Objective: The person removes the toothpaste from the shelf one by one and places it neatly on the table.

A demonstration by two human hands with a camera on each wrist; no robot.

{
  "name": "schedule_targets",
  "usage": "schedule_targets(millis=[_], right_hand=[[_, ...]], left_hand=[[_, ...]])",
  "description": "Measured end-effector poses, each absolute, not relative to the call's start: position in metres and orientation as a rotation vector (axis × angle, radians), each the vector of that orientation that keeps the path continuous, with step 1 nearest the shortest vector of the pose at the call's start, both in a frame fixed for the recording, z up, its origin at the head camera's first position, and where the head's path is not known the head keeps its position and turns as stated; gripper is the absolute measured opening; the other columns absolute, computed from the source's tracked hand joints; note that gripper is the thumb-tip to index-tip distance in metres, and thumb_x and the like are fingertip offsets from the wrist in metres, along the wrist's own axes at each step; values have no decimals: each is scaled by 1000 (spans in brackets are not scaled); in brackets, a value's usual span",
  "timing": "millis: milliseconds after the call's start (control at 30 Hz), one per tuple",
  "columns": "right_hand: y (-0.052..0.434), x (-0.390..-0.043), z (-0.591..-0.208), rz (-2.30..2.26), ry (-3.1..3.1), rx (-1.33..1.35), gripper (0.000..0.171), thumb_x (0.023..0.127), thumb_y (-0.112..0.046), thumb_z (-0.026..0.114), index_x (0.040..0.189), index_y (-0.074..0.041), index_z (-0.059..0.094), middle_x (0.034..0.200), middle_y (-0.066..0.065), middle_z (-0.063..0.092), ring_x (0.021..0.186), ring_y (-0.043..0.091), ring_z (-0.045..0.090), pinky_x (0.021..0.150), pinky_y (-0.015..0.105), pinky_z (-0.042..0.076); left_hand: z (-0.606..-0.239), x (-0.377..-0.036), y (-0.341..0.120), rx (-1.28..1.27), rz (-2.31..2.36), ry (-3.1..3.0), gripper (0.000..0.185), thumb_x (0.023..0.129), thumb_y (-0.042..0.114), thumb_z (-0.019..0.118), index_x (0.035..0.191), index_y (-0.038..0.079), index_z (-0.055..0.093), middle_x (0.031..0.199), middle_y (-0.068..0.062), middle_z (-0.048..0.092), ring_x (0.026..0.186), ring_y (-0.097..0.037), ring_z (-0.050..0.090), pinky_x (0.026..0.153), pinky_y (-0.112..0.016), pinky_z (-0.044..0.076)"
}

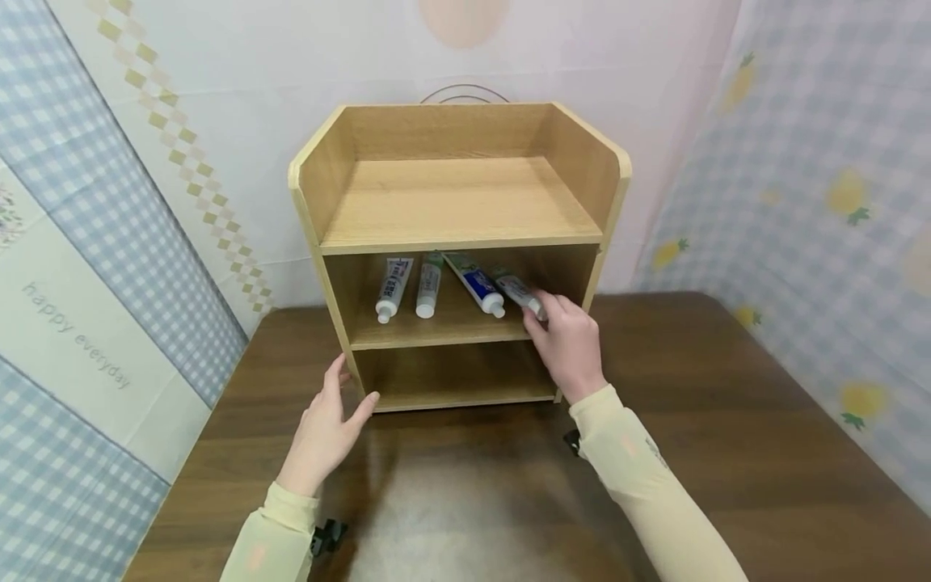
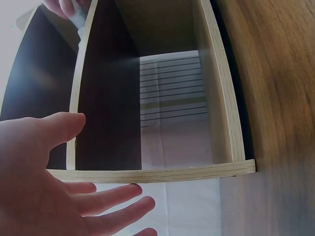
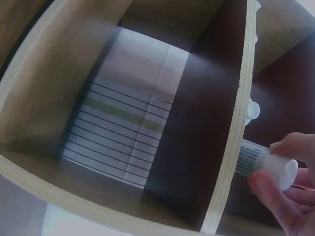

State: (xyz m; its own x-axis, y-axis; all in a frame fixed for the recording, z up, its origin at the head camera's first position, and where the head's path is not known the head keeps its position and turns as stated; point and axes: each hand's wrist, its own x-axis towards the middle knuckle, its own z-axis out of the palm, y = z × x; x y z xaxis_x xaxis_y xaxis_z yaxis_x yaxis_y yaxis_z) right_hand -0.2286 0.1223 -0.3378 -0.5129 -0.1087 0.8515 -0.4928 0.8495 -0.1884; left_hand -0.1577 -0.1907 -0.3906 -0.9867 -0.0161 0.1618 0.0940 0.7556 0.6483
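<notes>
On the middle shelf of a small wooden shelf unit lie several toothpaste tubes, caps toward the front. My right hand pinches the rightmost toothpaste tube by its white cap, between thumb and fingers. Beside it is a blue, white and green toothpaste tube, lying slanted. Farther left are a pale grey-green toothpaste tube and a white toothpaste tube with dark lettering. My left hand is at the unit's left side panel, thumb at the front and extended fingers along the outside.
The unit stands on a dark brown wooden table against a pale wall cloth. Its top tray has raised sides and back. Below the tubes is a lower compartment. Checked cloth hangs at the right.
</notes>
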Motion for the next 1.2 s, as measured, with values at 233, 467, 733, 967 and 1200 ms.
schedule_targets(millis=[233,467,733,967,1200], right_hand=[[131,-217,-346,686,-1990,395,25,82,-5,75,106,2,72,89,16,74,68,24,70,60,37,55],[136,-213,-356,851,-1901,343,25,80,-5,77,103,1,74,88,16,74,65,24,70,58,24,49],[138,-204,-366,826,-1794,329,26,80,-3,76,105,0,73,99,17,74,79,28,70,72,13,46],[147,-188,-370,972,-1730,285,26,79,-2,78,105,-2,74,99,15,75,81,21,70,82,5,46],[155,-174,-371,1068,-1689,260,27,76,1,79,102,1,74,96,19,74,86,-12,61,77,6,49]], left_hand=[[-390,-160,-192,-50,-1054,-2820,79,98,43,51,155,7,9,147,-27,42,133,-47,42,105,-64,33],[-389,-159,-192,-37,-1071,-2819,80,99,42,51,155,8,7,147,-28,41,131,-49,43,103,-62,37],[-394,-165,-193,-48,-1135,-2822,80,99,43,49,156,10,4,148,-28,39,132,-48,43,104,-61,36],[-402,-170,-194,-95,-1154,-2810,78,100,40,51,155,7,6,148,-28,39,136,-44,41,105,-60,36],[-405,-174,-193,-103,-1181,-2803,77,100,42,49,154,7,7,151,-26,36,138,-42,38,107,-60,34]])
